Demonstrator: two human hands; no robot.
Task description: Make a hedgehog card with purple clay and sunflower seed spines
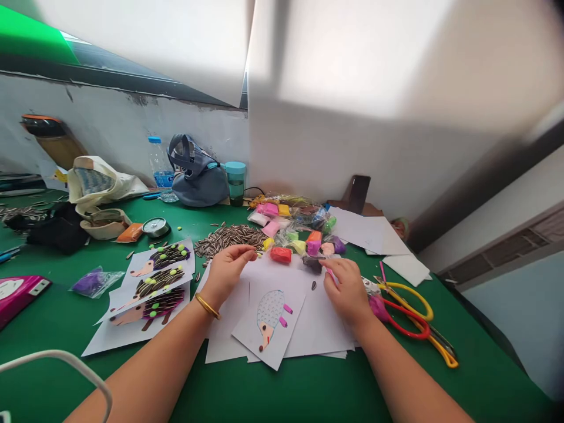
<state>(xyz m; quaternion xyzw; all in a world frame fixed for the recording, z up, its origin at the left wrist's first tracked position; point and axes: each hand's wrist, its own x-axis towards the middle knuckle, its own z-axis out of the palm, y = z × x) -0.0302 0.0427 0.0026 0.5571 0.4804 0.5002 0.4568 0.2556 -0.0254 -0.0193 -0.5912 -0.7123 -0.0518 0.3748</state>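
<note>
My left hand (228, 273) hovers over the far edge of the white paper stack (321, 329), holding nothing I can see. My right hand (348, 289) pinches a small bit of pink modelling clay (330, 274). Between them lies a paper hedgehog drawing (268, 326) with several pink clay bits (286, 308) beside its body. A single sunflower seed (314, 285) rests on the paper. Just beyond my fingers are a red clay block (281, 254) and a heap of striped sunflower seeds (229, 239).
Finished seed-and-clay hedgehog pictures (154, 288) lie left on the green table (282, 382). Scissors with yellow and red handles (408, 314) sit right. Clay packets (299, 226), a water bottle (159, 169), a grey bag (196, 179) and a teal cup (235, 182) stand behind.
</note>
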